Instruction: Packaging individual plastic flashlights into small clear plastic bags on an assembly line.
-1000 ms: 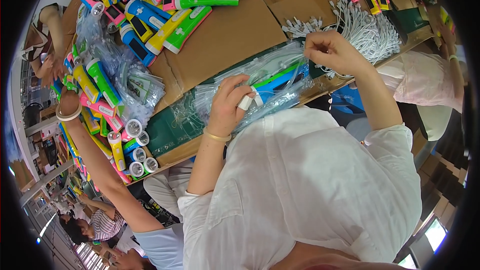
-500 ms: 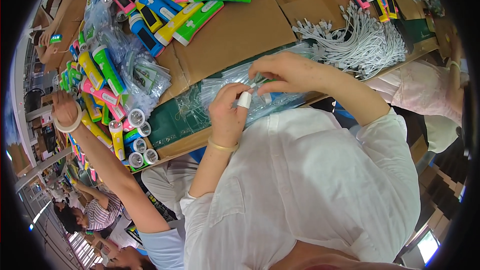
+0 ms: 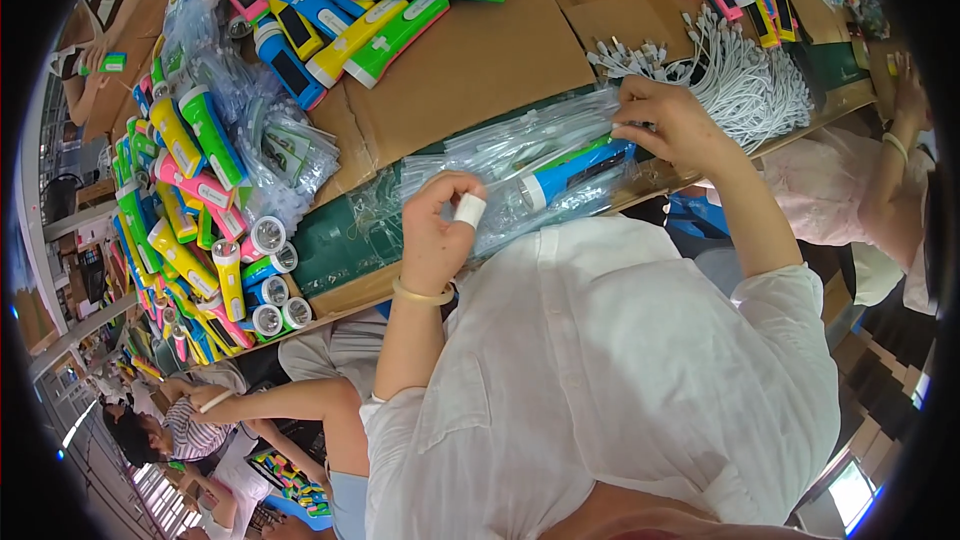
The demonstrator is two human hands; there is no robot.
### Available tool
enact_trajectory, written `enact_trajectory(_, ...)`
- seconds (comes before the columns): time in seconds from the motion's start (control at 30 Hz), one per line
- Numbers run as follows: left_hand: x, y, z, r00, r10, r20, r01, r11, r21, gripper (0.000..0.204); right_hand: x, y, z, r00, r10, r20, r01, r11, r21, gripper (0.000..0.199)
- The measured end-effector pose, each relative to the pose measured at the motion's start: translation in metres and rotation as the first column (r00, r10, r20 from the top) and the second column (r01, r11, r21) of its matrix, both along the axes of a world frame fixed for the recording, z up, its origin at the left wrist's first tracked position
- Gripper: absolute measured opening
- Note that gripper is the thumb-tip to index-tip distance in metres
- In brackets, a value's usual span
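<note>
A blue and green flashlight [image 3: 553,183] with a white head lies on a stack of clear plastic bags [image 3: 470,152] in front of me. My right hand [image 3: 672,124] is at its far right end, thumb and fingers pinched together. What they pinch is too small to make out. To the left of the flashlight head, my left hand [image 3: 438,230] is closed, with a white wrap on one digit. Whatever it may hold is hidden by the fingers. Beyond my right hand lies a bundle of white cables [image 3: 750,80].
Many coloured flashlights [image 3: 190,190] are heaped at the left, and more [image 3: 400,25] lie at the back on cardboard [image 3: 470,80]. Loose clear bags [image 3: 285,140] sit beside the left heap. A co-worker's arm [image 3: 290,400] is at lower left; another person's arm [image 3: 900,140] is at right.
My hands have parted: the right moved right and up, the left slightly left and down. The flashlight between them now shows more fully. The co-worker's arm has withdrawn from the left heap.
</note>
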State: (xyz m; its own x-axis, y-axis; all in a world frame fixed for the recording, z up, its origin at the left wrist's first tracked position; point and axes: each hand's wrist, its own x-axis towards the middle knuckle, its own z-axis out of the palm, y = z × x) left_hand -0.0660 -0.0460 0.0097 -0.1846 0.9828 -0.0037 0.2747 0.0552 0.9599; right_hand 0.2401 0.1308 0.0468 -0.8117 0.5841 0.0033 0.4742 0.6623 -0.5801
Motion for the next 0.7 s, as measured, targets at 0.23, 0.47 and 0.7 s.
enact_trajectory(0.23,0.019,0.061,0.01,0.964,-0.232,-0.129,0.231,0.973,-0.022,0.023,-0.013,-0.008,-0.013,0.975,0.11,-0.195,-0.106,0.994,0.028,0.014)
enact_trajectory(0.47,0.033,0.069,-0.003,0.867,-0.386,-0.315,0.352,0.922,-0.161,0.022,-0.01,-0.011,-0.013,0.976,0.095,-0.198,-0.101,0.995,-0.024,0.013)
enact_trajectory(0.7,0.04,0.066,-0.01,0.958,-0.186,-0.219,0.185,0.982,-0.025,0.019,0.004,-0.001,0.014,0.941,-0.013,-0.339,-0.057,0.979,-0.196,0.011)
